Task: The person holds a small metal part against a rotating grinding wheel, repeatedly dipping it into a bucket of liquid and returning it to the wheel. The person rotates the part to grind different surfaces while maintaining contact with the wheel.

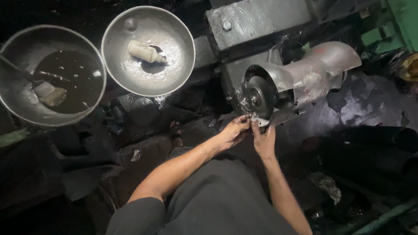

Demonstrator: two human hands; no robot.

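Both hands (250, 132) pinch 1 small, seemingly metal piece (254, 117) below the grinding wheel (260, 96).

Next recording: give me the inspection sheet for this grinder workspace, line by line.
Surface: dark, wet, grimy floor.
Job's things: bench grinder with dark wheel; a small piece held at the wheel's lower edge, too small to identify.
Clutter: metal bowl holding a pale bottle; second bowl with dark liquid; debris on the floor.
Grippers: left hand and right hand close together, both pinching the piece.
Cables: nothing seen.
Surroundings: green metal frame, dim light.
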